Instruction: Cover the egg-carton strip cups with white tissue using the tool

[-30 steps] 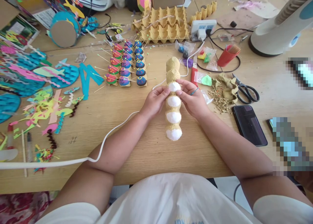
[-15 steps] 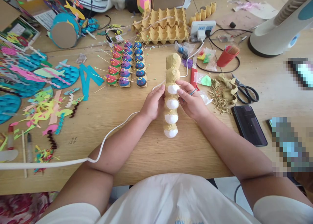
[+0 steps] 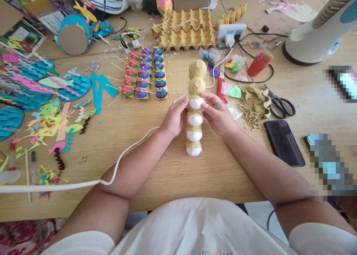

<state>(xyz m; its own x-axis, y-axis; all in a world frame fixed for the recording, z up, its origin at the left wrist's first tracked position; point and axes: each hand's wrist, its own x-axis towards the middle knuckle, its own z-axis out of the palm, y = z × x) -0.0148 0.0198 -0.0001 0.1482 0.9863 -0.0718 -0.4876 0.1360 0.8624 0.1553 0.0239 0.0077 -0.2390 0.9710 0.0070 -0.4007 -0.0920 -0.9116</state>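
Between my hands is an egg carton strip [image 3: 196, 86], a row of tan pulp domes pointing away from me. Its nearer domes carry white clay [image 3: 195, 120] on their front faces; the two farthest are bare. My left hand [image 3: 176, 117] grips the strip's left side, thumb along the edge, other fingers hidden behind it. My right hand [image 3: 218, 112] holds the right side, with thumb and forefinger at the farthest white patch. Beyond the strip stand three rows of painted carton domes [image 3: 143, 73] stuck with pins.
Left lie paper scraps [image 3: 60, 123] and blue carton pieces [image 3: 74, 87]. A white cable [image 3: 122, 154] crosses my left forearm. Right are scissors [image 3: 280, 102], a red utility knife [image 3: 221, 86], carton scraps [image 3: 258, 100], a phone [image 3: 284, 142] and a red cup [image 3: 259, 64]. Egg trays [image 3: 185, 28] sit behind.
The near end of the strip has shifted very slightly left, and my right thumb and forefinger have moved a little at the farthest white patch. The rest looks unchanged.
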